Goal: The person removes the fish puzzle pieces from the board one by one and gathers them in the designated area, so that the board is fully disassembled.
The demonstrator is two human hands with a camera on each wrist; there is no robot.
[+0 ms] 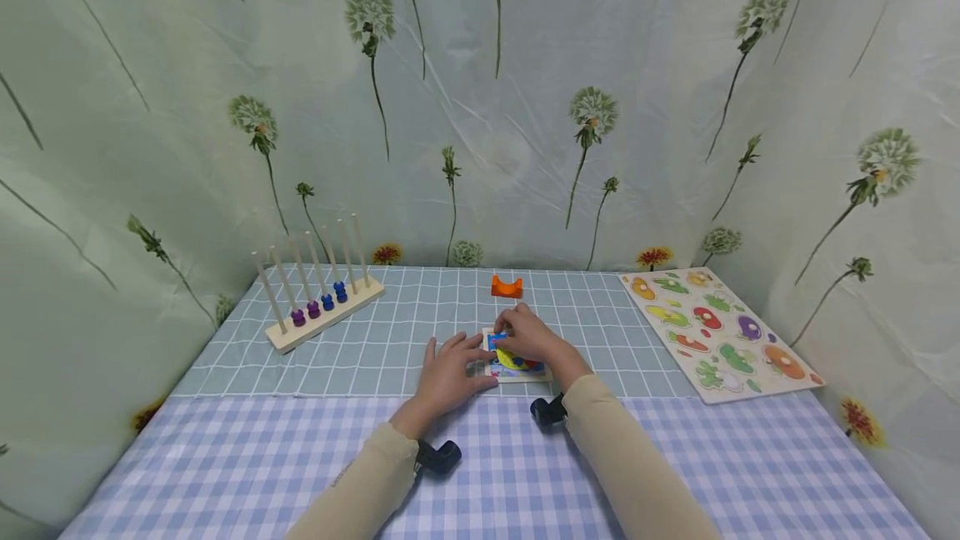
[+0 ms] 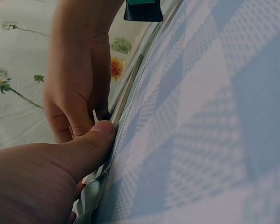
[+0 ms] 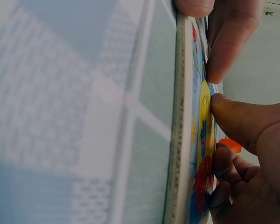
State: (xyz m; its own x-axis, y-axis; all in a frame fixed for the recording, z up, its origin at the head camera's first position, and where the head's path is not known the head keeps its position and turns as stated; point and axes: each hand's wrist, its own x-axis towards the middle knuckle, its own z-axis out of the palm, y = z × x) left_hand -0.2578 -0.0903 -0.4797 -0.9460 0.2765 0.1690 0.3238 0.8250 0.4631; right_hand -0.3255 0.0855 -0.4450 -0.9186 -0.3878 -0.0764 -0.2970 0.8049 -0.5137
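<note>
A small picture puzzle board (image 1: 528, 378) with a pale wooden rim lies flat in the middle of the table. Its picture shows a yellow shape (image 3: 205, 105) with red and blue parts. My left hand (image 1: 447, 375) lies at the board's left side, fingers spread; its thumb (image 2: 99, 135) touches the near left corner and its index finger reaches over the picture. From the right, my right hand (image 1: 531, 336) bends over the board, thumb and fingertips on the picture surface in the right wrist view. Whether it pinches a piece is hidden.
Behind the board stands an orange notched block (image 1: 507, 287). A wooden peg rack (image 1: 330, 315) with purple and blue beads stands at the left. At the right lies a large vegetable puzzle board (image 1: 720, 332). A checked cloth (image 1: 495, 482) covers the near table.
</note>
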